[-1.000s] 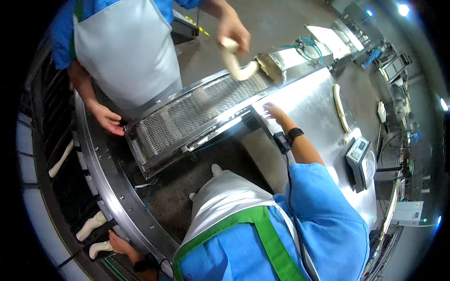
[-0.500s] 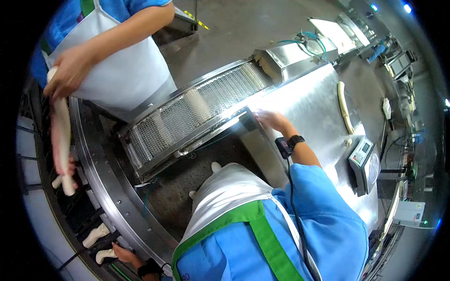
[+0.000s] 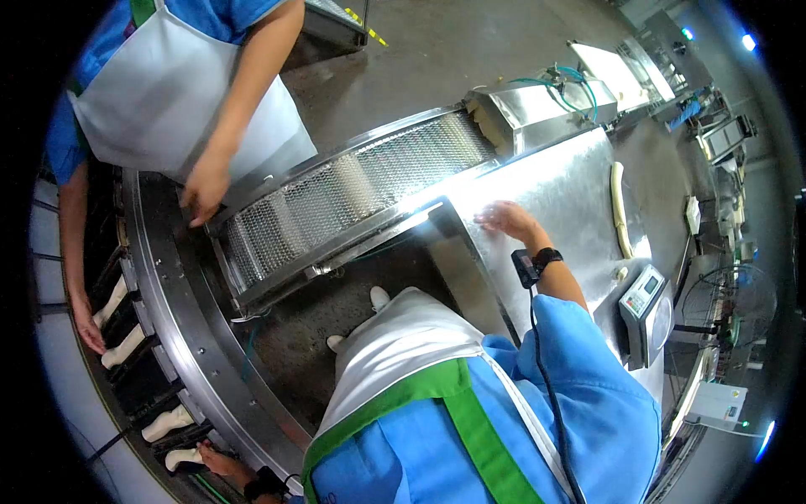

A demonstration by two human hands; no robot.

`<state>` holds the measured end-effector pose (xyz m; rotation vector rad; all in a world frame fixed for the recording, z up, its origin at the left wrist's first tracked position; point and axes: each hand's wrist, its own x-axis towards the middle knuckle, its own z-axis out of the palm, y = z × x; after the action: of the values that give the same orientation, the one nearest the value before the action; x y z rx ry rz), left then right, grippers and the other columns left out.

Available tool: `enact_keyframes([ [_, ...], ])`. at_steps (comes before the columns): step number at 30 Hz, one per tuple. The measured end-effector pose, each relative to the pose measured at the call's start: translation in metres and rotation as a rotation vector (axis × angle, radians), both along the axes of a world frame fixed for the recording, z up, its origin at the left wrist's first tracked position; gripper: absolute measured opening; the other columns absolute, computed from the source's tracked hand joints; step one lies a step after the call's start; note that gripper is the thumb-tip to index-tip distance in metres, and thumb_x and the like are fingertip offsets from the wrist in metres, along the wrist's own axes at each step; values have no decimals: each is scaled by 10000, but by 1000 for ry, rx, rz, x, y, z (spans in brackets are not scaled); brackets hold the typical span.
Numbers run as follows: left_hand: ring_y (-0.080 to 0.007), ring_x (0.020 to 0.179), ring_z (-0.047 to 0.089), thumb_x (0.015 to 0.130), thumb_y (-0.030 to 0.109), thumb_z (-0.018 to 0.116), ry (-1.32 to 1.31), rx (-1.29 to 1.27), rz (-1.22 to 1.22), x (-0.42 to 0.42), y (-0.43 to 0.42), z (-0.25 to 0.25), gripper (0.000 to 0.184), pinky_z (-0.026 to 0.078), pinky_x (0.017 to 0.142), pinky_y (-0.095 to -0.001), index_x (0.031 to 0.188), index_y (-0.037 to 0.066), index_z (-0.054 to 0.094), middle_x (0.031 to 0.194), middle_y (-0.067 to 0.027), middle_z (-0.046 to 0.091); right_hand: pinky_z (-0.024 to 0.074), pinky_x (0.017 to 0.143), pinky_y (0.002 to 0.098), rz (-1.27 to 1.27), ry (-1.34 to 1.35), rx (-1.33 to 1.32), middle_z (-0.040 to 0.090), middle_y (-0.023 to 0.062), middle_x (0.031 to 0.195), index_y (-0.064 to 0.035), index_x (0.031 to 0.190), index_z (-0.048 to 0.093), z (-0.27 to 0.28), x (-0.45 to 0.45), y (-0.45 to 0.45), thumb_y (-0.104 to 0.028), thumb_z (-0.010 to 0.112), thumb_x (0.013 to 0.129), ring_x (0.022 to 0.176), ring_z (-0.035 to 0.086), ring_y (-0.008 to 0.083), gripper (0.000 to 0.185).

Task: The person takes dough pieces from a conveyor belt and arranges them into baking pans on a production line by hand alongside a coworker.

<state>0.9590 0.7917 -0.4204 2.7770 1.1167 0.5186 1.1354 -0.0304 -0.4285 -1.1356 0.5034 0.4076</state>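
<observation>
The left hand (image 3: pixel 220 462) has its fingers against one end of a cream-coloured, elongated, dough-like piece (image 3: pixel 182 459) lying in a dark slot beside a curved silver metal rail (image 3: pixel 159 290); whether they grip it I cannot tell. The right hand (image 3: pixel 508 220), fingers loosely parted and holding nothing, is at the shiny silver metal tabletop (image 3: pixel 554 185), where the white-and-grey digital scale (image 3: pixel 643 304) carries panel print and a display too small to read.
</observation>
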Motion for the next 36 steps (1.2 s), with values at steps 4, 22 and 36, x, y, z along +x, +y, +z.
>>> enact_keyframes([
  [4,-234,827,518,820,146,346,132,227,-56,-7,-6,6,264,410,718,-293,1008,40,499,939,-128,529,437,610,251,-104,-205,-325,529,135,874,30,974,445,-37,13,-31,-121,387,793,788,537,204,243],
  [22,-265,845,486,807,323,361,-27,129,-122,-42,27,-17,389,373,753,-318,981,8,510,954,-143,510,427,576,259,-331,17,-445,503,61,743,-24,824,443,-5,102,2,-122,429,755,641,505,141,121],
  [36,-201,676,503,791,204,433,-335,-371,76,-11,-38,29,275,399,616,-315,799,-50,537,778,-131,541,341,462,228,211,-307,-743,435,-1,623,-36,840,474,-24,157,-24,-235,492,723,533,410,112,232],
])
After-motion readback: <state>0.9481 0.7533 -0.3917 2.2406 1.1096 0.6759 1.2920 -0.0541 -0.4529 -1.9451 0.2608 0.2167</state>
